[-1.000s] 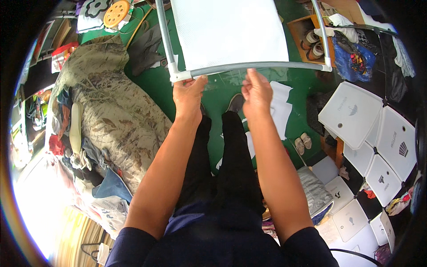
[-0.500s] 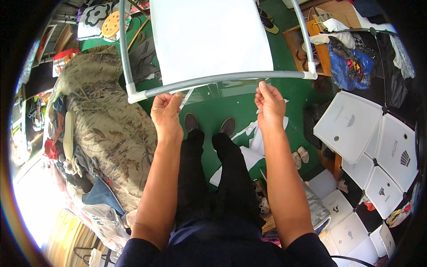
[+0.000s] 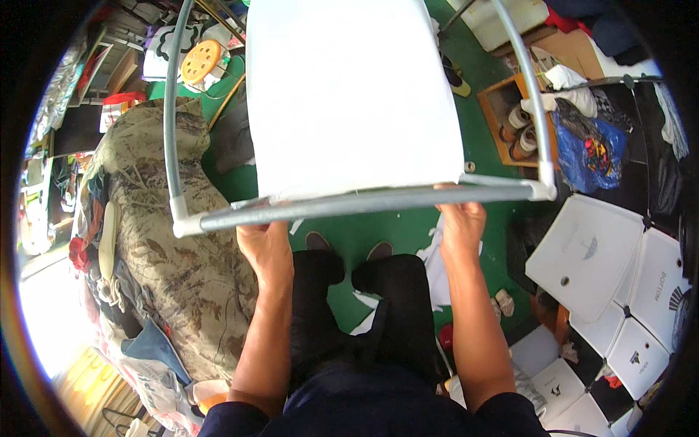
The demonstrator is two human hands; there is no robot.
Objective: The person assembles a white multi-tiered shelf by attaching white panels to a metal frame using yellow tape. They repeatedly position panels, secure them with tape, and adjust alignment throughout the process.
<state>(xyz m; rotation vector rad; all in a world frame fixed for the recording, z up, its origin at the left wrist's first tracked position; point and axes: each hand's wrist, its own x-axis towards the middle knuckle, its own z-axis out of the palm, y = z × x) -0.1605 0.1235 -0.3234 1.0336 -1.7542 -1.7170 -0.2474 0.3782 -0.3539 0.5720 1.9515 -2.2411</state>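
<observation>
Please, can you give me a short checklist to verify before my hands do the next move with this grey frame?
1. Left corner joint connected to the front bar: ok, by appearance.
2. Right corner joint connected to that bar: ok, by appearance.
3. Left hand grip secure: cannot tell; the fingertips are hidden behind the bar.
4. Right hand grip secure: cannot tell; the fingertips are partly hidden at the bar.
5. White sheet between the two side tubes: ok, gaps show on both sides.
6. Floor near the right shoe free: not ok, loose white paper lies there.
</observation>
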